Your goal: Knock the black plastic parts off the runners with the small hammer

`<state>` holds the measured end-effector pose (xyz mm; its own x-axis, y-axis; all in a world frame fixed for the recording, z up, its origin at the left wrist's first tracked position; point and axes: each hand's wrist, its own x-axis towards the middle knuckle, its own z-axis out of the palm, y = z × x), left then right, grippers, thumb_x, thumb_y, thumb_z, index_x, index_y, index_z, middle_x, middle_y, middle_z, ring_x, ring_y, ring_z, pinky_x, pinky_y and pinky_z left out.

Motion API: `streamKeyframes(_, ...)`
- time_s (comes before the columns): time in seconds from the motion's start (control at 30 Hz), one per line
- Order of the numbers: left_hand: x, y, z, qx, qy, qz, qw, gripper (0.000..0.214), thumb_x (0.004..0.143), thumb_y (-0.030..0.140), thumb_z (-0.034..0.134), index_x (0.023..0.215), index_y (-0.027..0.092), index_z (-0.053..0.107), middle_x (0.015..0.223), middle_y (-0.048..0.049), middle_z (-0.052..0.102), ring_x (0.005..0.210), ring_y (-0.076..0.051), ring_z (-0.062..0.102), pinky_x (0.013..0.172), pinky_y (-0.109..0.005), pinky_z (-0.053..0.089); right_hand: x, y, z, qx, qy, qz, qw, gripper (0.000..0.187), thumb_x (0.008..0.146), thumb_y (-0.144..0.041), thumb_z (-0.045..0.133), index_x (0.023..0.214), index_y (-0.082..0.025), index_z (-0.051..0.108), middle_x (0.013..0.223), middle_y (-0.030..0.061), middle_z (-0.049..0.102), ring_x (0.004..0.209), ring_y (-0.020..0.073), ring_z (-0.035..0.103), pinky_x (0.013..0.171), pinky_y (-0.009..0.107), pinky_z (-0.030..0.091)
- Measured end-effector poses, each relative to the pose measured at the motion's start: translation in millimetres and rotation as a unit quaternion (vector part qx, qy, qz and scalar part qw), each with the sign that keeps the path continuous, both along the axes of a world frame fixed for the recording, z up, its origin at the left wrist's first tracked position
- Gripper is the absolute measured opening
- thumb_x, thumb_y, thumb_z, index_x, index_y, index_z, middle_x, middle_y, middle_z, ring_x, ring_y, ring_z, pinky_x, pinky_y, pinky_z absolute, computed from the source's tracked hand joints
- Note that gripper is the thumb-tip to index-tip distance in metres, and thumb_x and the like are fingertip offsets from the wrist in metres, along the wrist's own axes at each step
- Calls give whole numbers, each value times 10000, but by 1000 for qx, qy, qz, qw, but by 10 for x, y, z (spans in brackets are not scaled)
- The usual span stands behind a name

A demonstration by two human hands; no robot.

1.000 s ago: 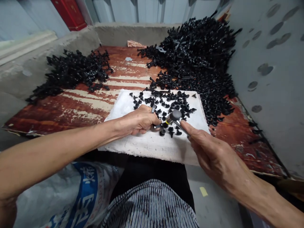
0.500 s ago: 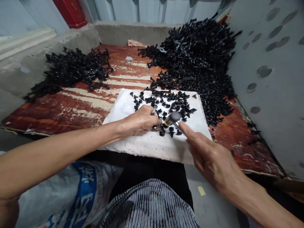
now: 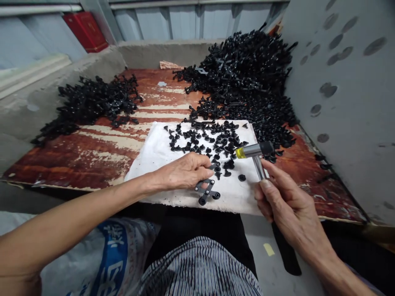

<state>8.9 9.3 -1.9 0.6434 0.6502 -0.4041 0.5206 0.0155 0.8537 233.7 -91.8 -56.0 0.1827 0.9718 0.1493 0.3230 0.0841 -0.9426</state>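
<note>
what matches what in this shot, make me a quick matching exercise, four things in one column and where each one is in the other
Things:
1 small metal hammer
2 black plastic runner
3 large heap of black plastic parts
4 white sheet

Places:
a piled at the far right of the peeling red-brown board
b held in the right hand
c spread beneath loose black pieces
d on the sheet beside the left hand

Pairs: 1b, 2d, 3a, 4c
</note>
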Motion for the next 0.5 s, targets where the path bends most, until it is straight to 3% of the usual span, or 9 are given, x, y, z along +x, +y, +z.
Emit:
streamKeyframes(0.1,36,30,-26,17,26,-21,999,220,888,253,506,687,164,498,604,10,567,472,-51,382,447,-226,246,-6,16,-6,-25,45,1,999,421,956,-376,553,1369,-294,561,649,-61,517,426,83,385,381,219,331)
streamKeyframes(0.5,81,60,-28,28,54,-8,998,284,886,218,513,611,150,537,528,31,489,450,-46,341,439,-223,232,7,37,-3,-14,25,15,999,426,954,-356,539,1370,-265,551,636,-60,501,438,94,375,394,246,318)
